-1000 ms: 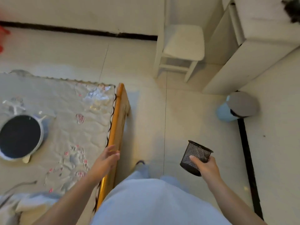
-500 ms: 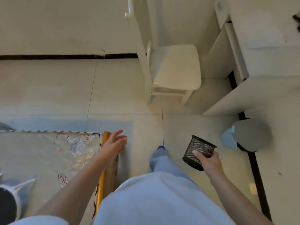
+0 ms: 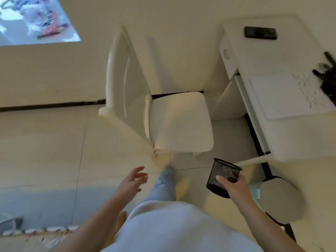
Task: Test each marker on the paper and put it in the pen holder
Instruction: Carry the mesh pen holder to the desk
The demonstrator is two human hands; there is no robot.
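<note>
My right hand [image 3: 234, 186] grips a black mesh pen holder [image 3: 222, 174] by its side and carries it tilted, low in front of me; it looks empty. My left hand [image 3: 131, 180] hangs free over the floor with its fingers spread, touching nothing. On the white desk [image 3: 283, 139] at the right lies a white sheet of paper [image 3: 283, 95] with faint scribbles at its right side. A bundle of dark markers [image 3: 327, 79] lies at the desk's far right edge, partly cut off by the frame.
A white chair [image 3: 180, 122] stands ahead, between me and the desk. A round grey-lidded bin [image 3: 281, 199] sits on the floor under the desk's near corner. A black device [image 3: 260, 32] rests at the desk's far end. The bed's corner [image 3: 45, 233] is at the lower left.
I have walked away from the bed toward the desk. My left hand left the wooden bed rail and swings free. The pen holder stays in my right hand.
</note>
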